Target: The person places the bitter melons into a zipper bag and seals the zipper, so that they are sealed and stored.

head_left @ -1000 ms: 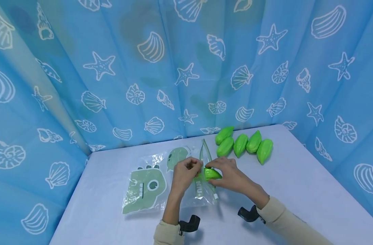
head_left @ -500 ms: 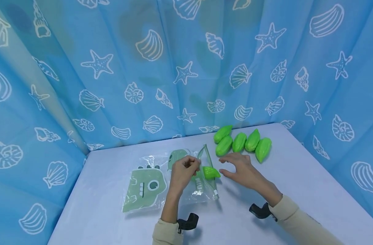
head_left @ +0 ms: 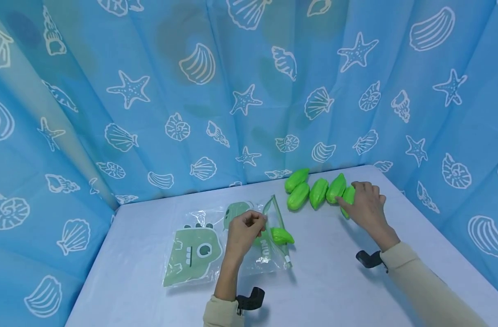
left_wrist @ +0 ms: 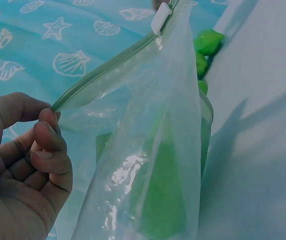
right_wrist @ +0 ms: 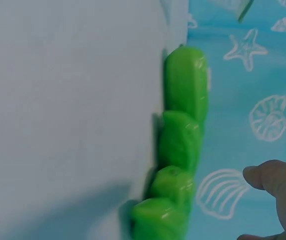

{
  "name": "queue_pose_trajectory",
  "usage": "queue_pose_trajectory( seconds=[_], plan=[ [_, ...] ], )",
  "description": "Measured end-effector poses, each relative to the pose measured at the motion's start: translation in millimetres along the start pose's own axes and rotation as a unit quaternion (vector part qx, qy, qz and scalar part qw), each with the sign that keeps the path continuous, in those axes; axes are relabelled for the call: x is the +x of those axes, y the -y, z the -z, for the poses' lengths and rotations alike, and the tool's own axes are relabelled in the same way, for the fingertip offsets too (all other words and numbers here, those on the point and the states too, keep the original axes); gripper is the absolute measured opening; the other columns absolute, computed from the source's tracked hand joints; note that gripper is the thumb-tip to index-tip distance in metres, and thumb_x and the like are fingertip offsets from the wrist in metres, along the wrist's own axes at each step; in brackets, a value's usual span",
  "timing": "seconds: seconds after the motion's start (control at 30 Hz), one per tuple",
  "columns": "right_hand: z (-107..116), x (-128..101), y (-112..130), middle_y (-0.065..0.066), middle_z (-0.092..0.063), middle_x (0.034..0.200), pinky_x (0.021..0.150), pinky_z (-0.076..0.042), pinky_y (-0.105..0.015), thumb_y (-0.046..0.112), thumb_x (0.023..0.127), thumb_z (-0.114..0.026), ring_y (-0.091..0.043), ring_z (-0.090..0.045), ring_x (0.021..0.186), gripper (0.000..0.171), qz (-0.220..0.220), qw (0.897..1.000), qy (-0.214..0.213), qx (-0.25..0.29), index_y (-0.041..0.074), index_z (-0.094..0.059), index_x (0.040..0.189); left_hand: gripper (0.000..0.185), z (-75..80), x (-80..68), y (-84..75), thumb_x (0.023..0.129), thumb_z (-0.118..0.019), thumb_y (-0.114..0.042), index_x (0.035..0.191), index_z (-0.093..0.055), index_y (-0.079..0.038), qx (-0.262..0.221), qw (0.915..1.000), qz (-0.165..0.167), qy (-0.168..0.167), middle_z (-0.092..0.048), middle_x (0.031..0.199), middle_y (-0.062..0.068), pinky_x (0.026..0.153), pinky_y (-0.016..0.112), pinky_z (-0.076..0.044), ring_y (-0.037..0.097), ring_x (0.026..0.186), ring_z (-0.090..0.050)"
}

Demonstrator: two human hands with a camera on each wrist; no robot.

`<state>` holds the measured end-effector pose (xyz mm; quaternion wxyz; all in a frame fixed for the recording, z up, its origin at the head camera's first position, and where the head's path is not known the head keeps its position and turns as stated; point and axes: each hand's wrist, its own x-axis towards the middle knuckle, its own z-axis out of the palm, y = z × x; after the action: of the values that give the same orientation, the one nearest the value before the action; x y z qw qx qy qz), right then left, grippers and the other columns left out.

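Observation:
My left hand (head_left: pixel 246 229) pinches the green zip edge of a clear zip bag (left_wrist: pixel 118 115) between thumb and forefinger, with the bag's mouth parted. One green star fruit (head_left: pixel 281 235) lies in that mouth, its tip sticking out; through the plastic it shows as a blurred green shape in the left wrist view. At the right, my right hand (head_left: pixel 366 206) reaches over the rightmost star fruit (head_left: pixel 348 196) of a group, thumb and fingers spread on either side of it and partly covering it. In the right wrist view the thumb (right_wrist: pixel 272 177) stands apart from the fruits.
Several more star fruits (head_left: pixel 298 196) lie close together at the back of the white table (head_left: pixel 322 281). The bag carries green monster prints and a white slider (left_wrist: pixel 161 19) on its zip. Behind the table hangs a blue curtain (head_left: pixel 249 131) with shells and starfish.
My right hand has let go of the star fruit in the bag's mouth and moved right and away to the group. My left hand keeps its pinch on the bag.

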<state>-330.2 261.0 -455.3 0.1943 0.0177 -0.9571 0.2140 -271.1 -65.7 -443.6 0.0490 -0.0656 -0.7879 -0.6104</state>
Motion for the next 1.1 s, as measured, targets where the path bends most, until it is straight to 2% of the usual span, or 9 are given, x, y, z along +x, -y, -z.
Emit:
queue_pose_trajectory(
  seconds=[0.17,0.37,0.47,0.6,0.8,1.1],
  plan=[
    [-4,2,-15,-0.032,-0.041,0.102,0.065,-0.024,-0.051,0.041,0.081,-0.066,-0.045,-0.034,0.093,0.075,-0.028,0.999,0.022,-0.021,-0.018,-0.041,0.121,0.013,0.0,-0.4,-0.9,0.087,-0.063,-0.029,0.082,-0.067,-0.018,0.006,1.0,-0.003,0.0,-0.062,0.067,0.002,0.049,0.024,-0.042,0.017,0.058,-0.056],
    [-15,6,-26,-0.024,-0.041,0.081,0.061,-0.025,-0.047,0.047,0.08,-0.063,-0.041,-0.036,0.08,0.066,-0.057,0.997,0.045,-0.04,-0.015,-0.046,0.096,0.014,0.7,0.0,-1.9,0.087,-0.063,-0.029,0.084,-0.068,-0.016,0.001,1.0,-0.007,-0.001,-0.062,0.068,0.003,0.05,0.024,-0.044,0.018,0.058,-0.056],
    [-20,8,-32,-0.023,-0.043,0.078,0.061,-0.027,-0.047,0.049,0.08,-0.062,-0.043,-0.039,0.08,0.065,-0.073,0.995,0.058,-0.043,-0.013,-0.045,0.091,0.014,0.5,-0.2,-1.4,0.086,-0.064,-0.029,0.085,-0.068,-0.015,-0.005,1.0,-0.005,0.001,-0.063,0.068,0.004,0.05,0.024,-0.044,0.018,0.057,-0.056],
    [-25,10,-38,-0.025,-0.046,0.077,0.062,-0.03,-0.049,0.048,0.081,-0.062,-0.044,-0.044,0.08,0.066,-0.086,0.993,0.066,-0.045,-0.014,-0.045,0.093,0.013,0.5,-0.6,0.3,0.086,-0.064,-0.029,0.085,-0.068,-0.017,-0.006,1.0,-0.001,0.002,-0.063,0.068,0.003,0.05,0.023,-0.043,0.017,0.058,-0.056],
    [-20,13,-43,-0.025,-0.049,0.078,0.063,-0.032,-0.05,0.039,0.082,-0.062,-0.042,-0.046,0.077,0.055,-0.107,0.992,0.07,-0.024,-0.014,-0.049,0.09,0.012,1.4,-0.4,-0.2,0.087,-0.063,-0.028,0.083,-0.068,-0.018,-0.005,0.9999,-0.008,-0.004,-0.063,0.067,0.002,0.049,0.024,-0.043,0.017,0.057,-0.056],
    [-8,2,-56,-0.028,-0.055,0.091,0.069,-0.03,-0.052,0.038,0.08,-0.065,-0.042,-0.047,0.084,0.062,-0.122,0.99,0.076,0.002,-0.016,-0.054,0.108,0.012,2.9,0.4,2.4,0.086,-0.063,-0.03,0.083,-0.068,-0.019,-0.006,0.9998,-0.017,-0.004,-0.062,0.067,0.002,0.05,0.025,-0.044,0.018,0.057,-0.057]
  ],
)
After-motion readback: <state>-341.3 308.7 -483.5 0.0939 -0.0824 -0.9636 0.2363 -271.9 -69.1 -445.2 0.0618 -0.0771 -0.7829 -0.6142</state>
